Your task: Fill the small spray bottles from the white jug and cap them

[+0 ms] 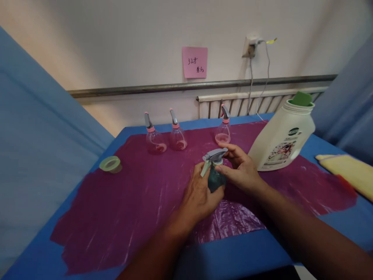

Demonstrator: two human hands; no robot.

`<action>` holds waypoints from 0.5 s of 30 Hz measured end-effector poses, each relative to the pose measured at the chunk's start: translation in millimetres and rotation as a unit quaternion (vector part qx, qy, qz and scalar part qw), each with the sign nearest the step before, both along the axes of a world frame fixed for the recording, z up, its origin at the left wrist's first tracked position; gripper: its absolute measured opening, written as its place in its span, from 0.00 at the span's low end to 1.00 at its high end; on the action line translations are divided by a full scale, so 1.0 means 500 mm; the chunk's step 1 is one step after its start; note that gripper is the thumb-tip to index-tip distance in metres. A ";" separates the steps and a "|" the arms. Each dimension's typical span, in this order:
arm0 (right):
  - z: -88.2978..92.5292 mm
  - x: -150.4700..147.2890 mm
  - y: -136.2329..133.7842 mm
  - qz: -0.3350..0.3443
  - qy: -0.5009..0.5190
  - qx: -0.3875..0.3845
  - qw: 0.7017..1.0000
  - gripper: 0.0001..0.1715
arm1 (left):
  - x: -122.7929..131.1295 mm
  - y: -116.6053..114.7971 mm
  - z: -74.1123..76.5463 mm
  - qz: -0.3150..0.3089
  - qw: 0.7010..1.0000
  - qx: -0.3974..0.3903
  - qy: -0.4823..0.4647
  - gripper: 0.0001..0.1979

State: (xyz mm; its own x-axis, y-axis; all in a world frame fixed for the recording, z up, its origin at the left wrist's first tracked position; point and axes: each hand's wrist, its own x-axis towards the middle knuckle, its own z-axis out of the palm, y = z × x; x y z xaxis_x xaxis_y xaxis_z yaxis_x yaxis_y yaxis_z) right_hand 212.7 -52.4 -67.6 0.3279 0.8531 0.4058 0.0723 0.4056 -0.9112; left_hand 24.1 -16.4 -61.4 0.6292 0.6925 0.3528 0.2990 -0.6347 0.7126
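A small green spray bottle [216,179] with a grey spray head and a pale green trigger is between my hands, over the near middle of the purple sheet. My left hand [201,196] is wrapped round its body. The fingers of my right hand [240,168] are at the spray head and collar, thumb on the near side, gripping there. Behind stand three clear spray bottles with pink collars and some pinkish liquid at the bottom: one at the left [155,140], one beside it [177,139], and one farther right [223,133].
A large cream jug [279,140] with a green piece in its mouth stands right of my hands. A green plastic funnel or cup [111,164] lies left. A yellow cloth [348,169] is at the right edge. The purple sheet [131,210] covers the blue table; a wall rail runs behind.
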 end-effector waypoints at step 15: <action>0.003 -0.023 -0.006 0.007 -0.009 0.004 1.000 0.35 | -0.001 0.006 0.023 0.007 0.999 -0.036 0.024 0.33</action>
State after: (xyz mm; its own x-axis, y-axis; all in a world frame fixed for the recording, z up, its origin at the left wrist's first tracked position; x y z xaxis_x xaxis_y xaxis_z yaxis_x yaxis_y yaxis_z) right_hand 201.0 -55.5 -66.0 0.3088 0.8538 0.4191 0.0832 0.4147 -0.9061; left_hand 23.4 -13.4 -50.0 0.6342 0.7239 0.2714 0.3427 -0.5779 0.7407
